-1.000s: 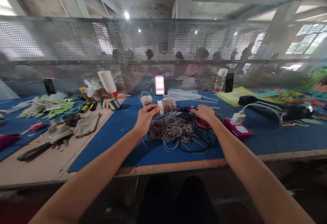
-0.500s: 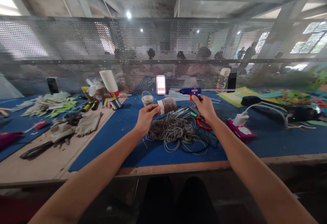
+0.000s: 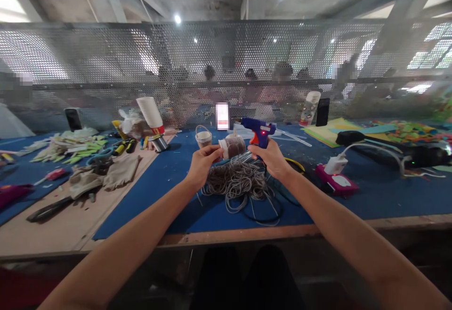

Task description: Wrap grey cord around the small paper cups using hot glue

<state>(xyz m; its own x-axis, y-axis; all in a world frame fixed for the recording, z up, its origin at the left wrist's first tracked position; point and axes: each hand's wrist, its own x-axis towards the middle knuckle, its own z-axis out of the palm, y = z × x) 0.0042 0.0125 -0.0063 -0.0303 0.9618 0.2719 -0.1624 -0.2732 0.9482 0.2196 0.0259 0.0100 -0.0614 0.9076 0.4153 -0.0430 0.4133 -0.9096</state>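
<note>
wrapped cup point(image 3: 236, 146): tipped on its side, brown cord around its body, white end to the left, held over the back of the grey cord pile point(image 3: 240, 183); whether it touches the strands cannot be told.
left hand point(image 3: 202, 163): fingertips pinched together on the cup's white end, the rest of the cup unsupported; a thin wall may buckle or swivel if pushed from the far side.
glue gun point(image 3: 260, 131): above and right of the cup, nozzle point(image 3: 243, 121) pointing left and apart from it; the red light suggests power, so a hot tip could scorch the cord or burn the left fingers if it dips.
right hand point(image 3: 274, 158): fingers curled around the gun's handle, beside the orange trigger point(image 3: 253, 139); whether it is squeezed cannot be told. an early squeeze could drip glue.
cord pile: loose loops right below, likely to catch drips or snag the cup.
handled basket point(image 3: 204, 138): just behind the left hand; a backward swing might knock it over.
power bank point(image 3: 337, 183): on the blue mat point(image 3: 384, 197), beyond the right forearm, plug attached; a wide elbow could tug its lead.
</note>
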